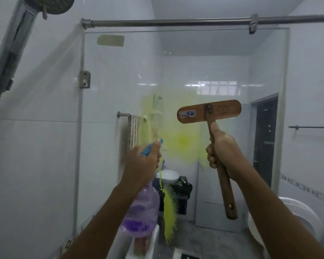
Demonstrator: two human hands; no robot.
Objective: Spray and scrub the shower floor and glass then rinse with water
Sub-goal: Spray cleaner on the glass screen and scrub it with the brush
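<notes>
My left hand (141, 161) grips the blue trigger head of a purple spray bottle (140, 210), its nozzle close to the shower glass (223, 71). Yellow-green cleaner (183, 141) is spread in a cloud on the glass in front of the nozzle, and a bright streak (169, 208) of it runs downward below. My right hand (222, 148) holds the wooden handle of a scrub brush (209, 111), thumb pointing up the shaft. The brush's flat wooden back faces me, level, at the upper right edge of the yellow patch; its bristle side is hidden.
A shower head (49, 4) and its metal riser (11, 47) hang at the upper left. A steel rail (176, 22) runs across the top of the glass. Beyond the glass are a towel bar with a striped towel (135, 131), a white basin (169, 176) and a dark doorway (265, 139).
</notes>
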